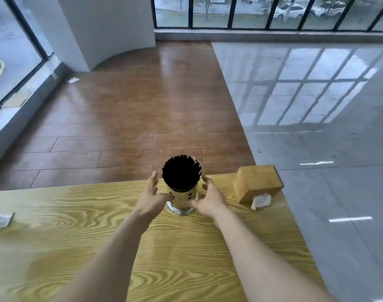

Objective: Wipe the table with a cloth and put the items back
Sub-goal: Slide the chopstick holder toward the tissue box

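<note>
**Both hands at the chopstick holder**

Two bare forearms reach across the yellow wood-grain table (77,225). The left hand (150,198) and right hand (210,198), fingers spread, flank the perforated steel cylinder of black chopsticks (182,182) at twelve o'clock, thumbs touching its wall, neither hand closed around it. A wooden tissue box (258,182) stands at two o'clock. Judging by placement, this is the putting-back step; next calls for letting go cleanly without tipping it.

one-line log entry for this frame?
left hand: open, at chopstick holder | right hand: open, same | holder upright on table | tissue box right
</note>
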`<state>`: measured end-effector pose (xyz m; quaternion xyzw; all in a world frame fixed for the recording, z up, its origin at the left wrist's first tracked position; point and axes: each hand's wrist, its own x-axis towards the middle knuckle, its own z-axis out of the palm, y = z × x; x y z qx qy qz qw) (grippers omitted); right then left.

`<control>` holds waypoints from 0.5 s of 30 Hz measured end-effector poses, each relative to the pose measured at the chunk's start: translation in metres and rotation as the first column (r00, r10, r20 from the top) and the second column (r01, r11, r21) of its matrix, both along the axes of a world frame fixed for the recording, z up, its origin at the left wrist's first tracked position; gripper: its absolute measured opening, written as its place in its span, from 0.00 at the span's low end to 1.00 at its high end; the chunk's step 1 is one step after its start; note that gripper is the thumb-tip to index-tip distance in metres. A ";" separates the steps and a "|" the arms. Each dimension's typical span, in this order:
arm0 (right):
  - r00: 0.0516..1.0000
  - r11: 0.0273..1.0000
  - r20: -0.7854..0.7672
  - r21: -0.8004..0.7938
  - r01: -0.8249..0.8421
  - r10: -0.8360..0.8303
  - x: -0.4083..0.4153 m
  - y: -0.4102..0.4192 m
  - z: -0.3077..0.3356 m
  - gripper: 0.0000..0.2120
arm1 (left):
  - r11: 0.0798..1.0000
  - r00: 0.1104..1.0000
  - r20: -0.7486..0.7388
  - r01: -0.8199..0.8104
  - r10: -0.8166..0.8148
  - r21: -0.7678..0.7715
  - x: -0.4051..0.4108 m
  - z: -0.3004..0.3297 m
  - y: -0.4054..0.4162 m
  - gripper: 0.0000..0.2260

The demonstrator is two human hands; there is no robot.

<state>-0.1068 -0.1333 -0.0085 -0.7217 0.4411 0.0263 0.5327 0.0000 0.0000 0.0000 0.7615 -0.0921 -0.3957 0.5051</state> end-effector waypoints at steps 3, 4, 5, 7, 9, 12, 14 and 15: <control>0.996 0.996 0.087 0.088 0.018 -0.025 0.003 -0.005 -0.005 0.46 | 0.999 1.000 -0.016 0.005 -0.006 -0.035 -0.007 -0.001 -0.011 0.41; 0.993 0.993 0.109 0.118 0.025 -0.038 0.003 -0.006 -0.007 0.45 | 0.999 0.999 -0.026 -0.024 0.023 -0.037 -0.009 -0.001 -0.013 0.39; 0.992 0.991 0.117 0.127 0.034 -0.049 0.002 -0.008 -0.008 0.44 | 0.998 0.999 -0.015 -0.049 0.049 -0.028 -0.013 0.000 -0.014 0.37; 0.991 0.991 0.123 0.125 0.043 -0.058 -0.005 -0.008 -0.006 0.43 | 0.996 0.996 0.016 -0.092 0.092 -0.007 -0.024 0.003 -0.014 0.34; 0.993 0.993 0.108 0.108 0.040 -0.052 -0.018 -0.012 -0.002 0.43 | 0.994 0.994 0.029 -0.109 0.109 0.009 -0.039 0.010 -0.018 0.32; 0.995 0.996 0.082 0.074 0.058 -0.064 -0.047 -0.020 0.001 0.44 | 0.994 0.994 0.042 -0.104 0.103 0.021 -0.069 0.016 -0.026 0.31; 0.994 0.995 0.061 0.054 0.086 -0.089 -0.073 -0.029 0.002 0.44 | 0.997 0.996 0.038 -0.078 0.077 0.021 -0.091 0.018 -0.034 0.30; 0.993 0.994 0.052 0.048 0.103 -0.106 -0.087 -0.035 0.003 0.43 | 0.998 0.998 0.031 -0.064 0.063 0.017 -0.103 0.018 -0.039 0.30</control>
